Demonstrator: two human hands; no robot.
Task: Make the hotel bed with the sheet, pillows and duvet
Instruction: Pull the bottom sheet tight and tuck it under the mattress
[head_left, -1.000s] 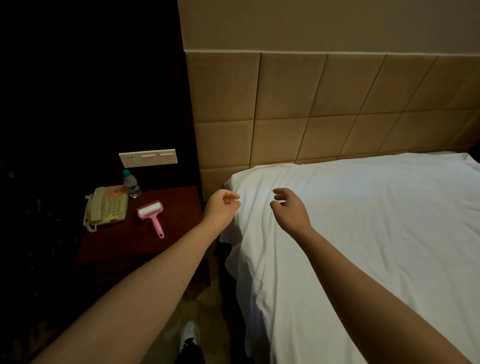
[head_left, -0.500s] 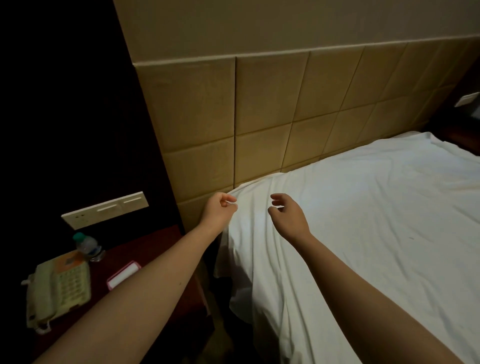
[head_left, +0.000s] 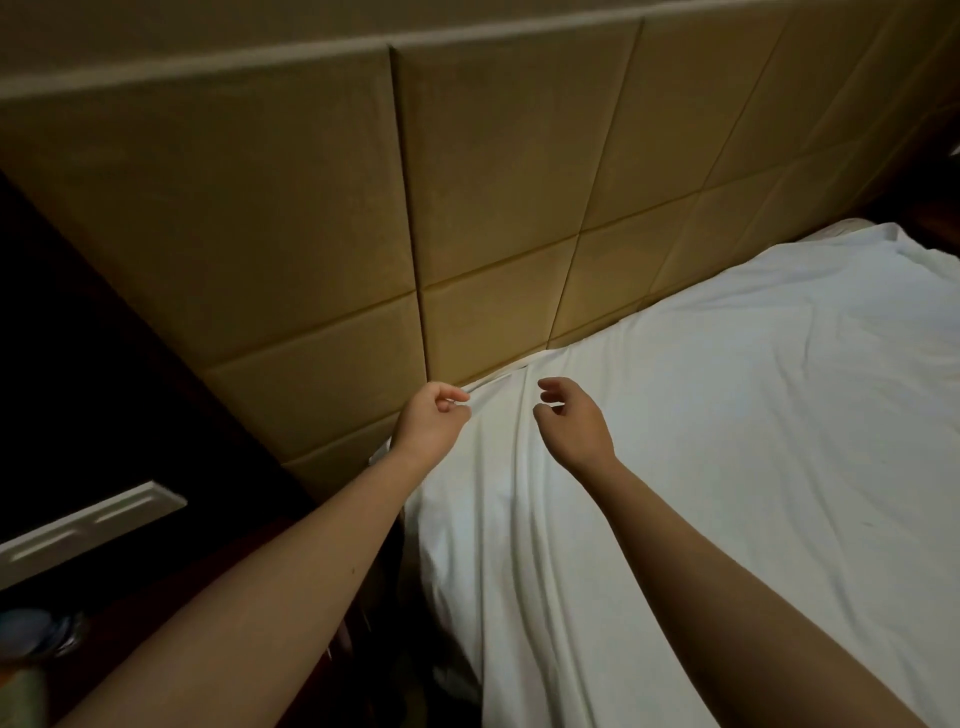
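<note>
A white sheet (head_left: 727, 441) covers the mattress, with long creases running toward me near its left side. My left hand (head_left: 428, 423) is at the sheet's head corner, next to the headboard; its thumb and curled fingers seem to pinch the sheet's edge. My right hand (head_left: 574, 423) hovers just above the sheet a little to the right, fingers loosely curled, holding nothing. No pillow or duvet is in view.
A tan padded headboard (head_left: 322, 223) fills the wall behind the bed. At lower left are a white switch panel (head_left: 88, 530) and a dark nightstand (head_left: 171, 587) with a bottle's top (head_left: 36, 634). A dark gap runs between nightstand and bed.
My view has swung closer to the head corner; the phone and pink lint roller have left the frame. Both hands stay at the corner, the right hand's fingers slightly more spread.
</note>
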